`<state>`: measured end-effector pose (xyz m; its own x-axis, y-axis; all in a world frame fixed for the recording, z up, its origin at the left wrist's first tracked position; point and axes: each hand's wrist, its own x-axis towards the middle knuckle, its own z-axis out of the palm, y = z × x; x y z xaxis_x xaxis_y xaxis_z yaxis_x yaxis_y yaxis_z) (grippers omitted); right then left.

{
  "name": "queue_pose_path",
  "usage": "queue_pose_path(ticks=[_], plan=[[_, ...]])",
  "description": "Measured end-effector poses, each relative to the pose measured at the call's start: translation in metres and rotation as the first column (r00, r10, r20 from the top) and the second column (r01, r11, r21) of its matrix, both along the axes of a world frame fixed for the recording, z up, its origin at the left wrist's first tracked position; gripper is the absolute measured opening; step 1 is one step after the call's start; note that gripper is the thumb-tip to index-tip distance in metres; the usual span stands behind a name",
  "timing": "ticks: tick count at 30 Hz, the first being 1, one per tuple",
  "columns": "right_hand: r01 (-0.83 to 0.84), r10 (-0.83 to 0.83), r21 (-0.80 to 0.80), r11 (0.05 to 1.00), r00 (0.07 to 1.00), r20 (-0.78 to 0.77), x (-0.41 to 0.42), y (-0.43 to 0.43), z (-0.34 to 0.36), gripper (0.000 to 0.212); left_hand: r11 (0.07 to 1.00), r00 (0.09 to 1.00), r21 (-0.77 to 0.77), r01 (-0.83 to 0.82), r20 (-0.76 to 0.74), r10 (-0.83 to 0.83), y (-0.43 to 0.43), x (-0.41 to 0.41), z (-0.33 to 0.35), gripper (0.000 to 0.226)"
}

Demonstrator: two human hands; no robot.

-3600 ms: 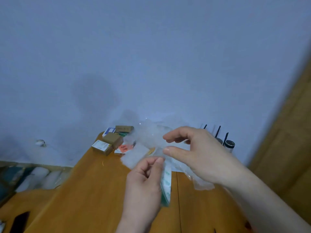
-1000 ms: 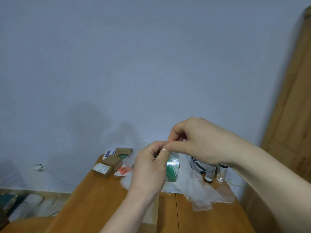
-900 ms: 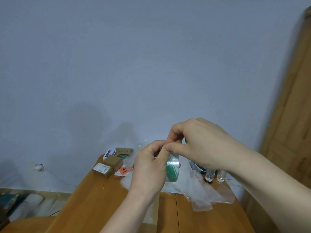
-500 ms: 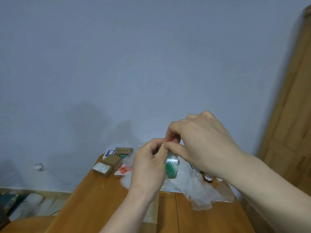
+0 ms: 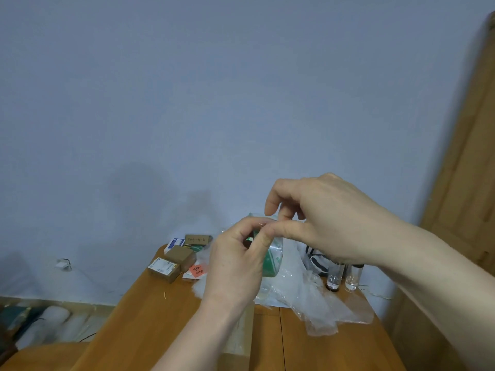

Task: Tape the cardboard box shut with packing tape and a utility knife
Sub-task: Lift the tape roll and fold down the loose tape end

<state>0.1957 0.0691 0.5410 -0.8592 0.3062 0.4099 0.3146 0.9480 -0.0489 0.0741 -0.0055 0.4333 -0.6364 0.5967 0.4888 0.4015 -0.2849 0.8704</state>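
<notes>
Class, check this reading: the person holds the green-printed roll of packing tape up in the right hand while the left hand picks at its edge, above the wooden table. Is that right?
Not quite: the hands are swapped. The head view shows the left hand gripping the roll of packing tape, while the right hand picks at its edge with thumb and finger. The rest stands: it is held up above the wooden table.

Table point(image 5: 166, 325): orange-brown wood, with a seam running front to back on its right part.
Small cardboard boxes point(image 5: 175, 259): clustered at the far left corner of the table, one with a white printed label.
Orange-red note point(image 5: 197, 270): lies just beside the boxes, with handwriting on it.
Clear plastic wrap point(image 5: 318, 303): crumpled, spread over the far right part of the table.
Glass vials point(image 5: 344, 275): two, upright, side by side near the far right edge.
Wall point(image 5: 214, 89): plain pale blue.
Wooden panel point(image 5: 471, 162): stands at the right edge.
</notes>
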Motion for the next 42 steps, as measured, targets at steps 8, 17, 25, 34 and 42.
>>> queue_pose_path(ticks=[8, 17, 25, 34, 42], plan=[[0.009, -0.01, 0.018, 1.0, 0.999, 0.048, -0.001, -0.005, 0.004, 0.019, 0.995, 0.984, 0.02, -0.097, -0.149, 0.099, -0.004, -0.007, -0.002, 0.036], [0.116, -0.118, 0.096, 0.989, 0.993, 0.023, -0.004, -0.019, -0.001, 0.023, 0.984, 0.953, 0.036, -0.177, -0.245, 0.18, -0.004, -0.006, -0.009, 0.012], [0.195, -0.197, 0.101, 0.976, 0.98, 0.017, -0.006, -0.024, -0.006, 0.02, 0.973, 0.911, 0.044, -0.226, -0.344, 0.228, -0.004, -0.008, -0.016, 0.011], [0.201, -0.203, 0.059, 0.978, 0.979, 0.018, -0.007, -0.027, -0.013, 0.042, 0.979, 0.915, 0.073, -0.189, -0.35, 0.203, -0.001, -0.004, -0.02, 0.029], [0.218, -0.222, -0.169, 0.961, 0.975, -0.004, -0.006, -0.022, -0.016, 0.046, 0.978, 0.932, 0.109, -0.178, -0.3, 0.203, -0.001, -0.009, -0.018, 0.019]])
